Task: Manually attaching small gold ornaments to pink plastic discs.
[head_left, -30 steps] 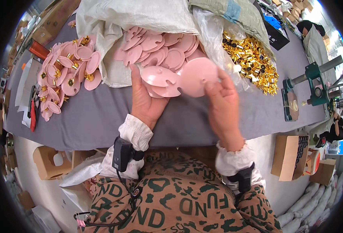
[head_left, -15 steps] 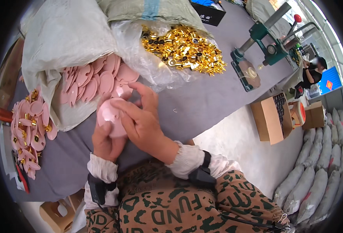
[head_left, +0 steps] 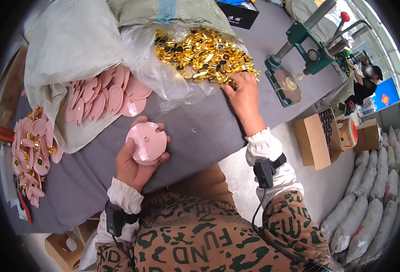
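My left hand is closed round a small stack of pink plastic discs, held above the table's front edge. The top disc is round and glossy, with a notch in its rim and a small hole near the middle. My right hand reaches to the near right edge of a heap of shiny gold metal pieces spilling from a clear plastic bag. Its thumb and fingers are bent together on gold at the heap's edge; the fingertips are partly hidden. Dark round parts lie among the gold pieces.
More pink discs spill from a white sack. A pile of pink discs with gold pieces lies far left, by red-handled pliers. A green hand press stands at right. Beyond are an open carton, filled sacks and another person.
My right hand has left the pink discs and moved right and away to the gold heap. My left hand keeps the discs, now lower and slightly right.
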